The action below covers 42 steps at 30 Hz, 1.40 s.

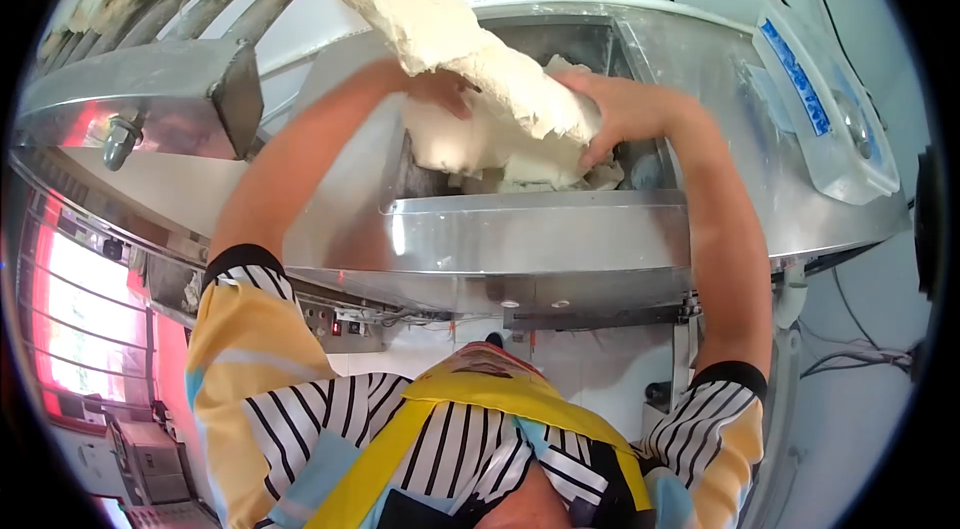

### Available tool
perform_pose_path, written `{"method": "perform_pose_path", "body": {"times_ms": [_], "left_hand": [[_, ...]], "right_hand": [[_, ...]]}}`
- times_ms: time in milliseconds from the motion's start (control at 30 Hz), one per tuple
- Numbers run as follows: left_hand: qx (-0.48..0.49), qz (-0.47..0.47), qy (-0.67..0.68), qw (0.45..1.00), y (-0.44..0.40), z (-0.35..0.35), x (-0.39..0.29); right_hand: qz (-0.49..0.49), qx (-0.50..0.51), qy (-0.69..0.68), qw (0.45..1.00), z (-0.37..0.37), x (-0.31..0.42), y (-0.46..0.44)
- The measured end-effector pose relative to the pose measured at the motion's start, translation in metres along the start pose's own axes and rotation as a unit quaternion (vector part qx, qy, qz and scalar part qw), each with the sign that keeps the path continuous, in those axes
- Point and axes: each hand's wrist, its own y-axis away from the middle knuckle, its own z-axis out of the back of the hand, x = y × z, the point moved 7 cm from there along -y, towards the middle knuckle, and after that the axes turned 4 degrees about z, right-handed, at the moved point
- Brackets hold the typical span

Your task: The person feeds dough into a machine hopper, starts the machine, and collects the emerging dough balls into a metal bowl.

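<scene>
The dough strip (470, 49) runs from the metal bars (265, 11) to above the metal well (545, 202); it looks soft, weighty and easily torn, so best supported broadly from beneath. The right grip (628, 111) holds its lower end; the left grip (438, 87) is partly hidden beneath, its hold impossible to tell.

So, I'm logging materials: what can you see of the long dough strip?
The long dough strip is pale cream, soft-looking and lumpy, with torn patches. Resting on metal bars at upper left, it slopes down over a metal bin, where the right hand curls around its end. The left hand is close by; contact unclear.
</scene>
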Motion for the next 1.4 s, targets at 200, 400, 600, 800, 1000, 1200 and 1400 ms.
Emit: {"method": "perform_pose_path", "body": {"times_ms": [200,400,600,800,1000,1200,1400], "left_hand": [[-0.014,-0.018,-0.097,0.995,-0.010,-0.037,0.005],[-0.056,-0.007,0.115,0.992,0.009,-0.035,-0.007],[-0.055,-0.014,-0.021,0.998,0.004,-0.029,-0.031],[-0.171,-0.155,0.391,0.891,0.090,0.030,-0.035],[-0.213,-0.312,0.480,0.792,0.150,0.025,-0.061],[-0.411,-0.180,0.304,0.840,0.150,0.028,-0.092],[-0.487,-0.195,0.270,0.807,0.131,0.024,-0.117]], "right_hand": [[0.018,-0.005,0.038,0.999,-0.006,0.004,-0.008],[-0.015,-0.116,0.098,0.988,0.038,0.007,0.036],[-0.048,-0.029,0.055,0.997,0.008,-0.016,0.016],[-0.062,0.024,0.041,0.997,-0.003,-0.010,0.009],[-0.041,0.052,0.055,0.996,-0.009,-0.008,0.000],[-0.032,0.067,0.073,0.995,-0.021,-0.026,-0.008],[-0.030,0.054,0.103,0.993,-0.016,-0.033,-0.007]]}}
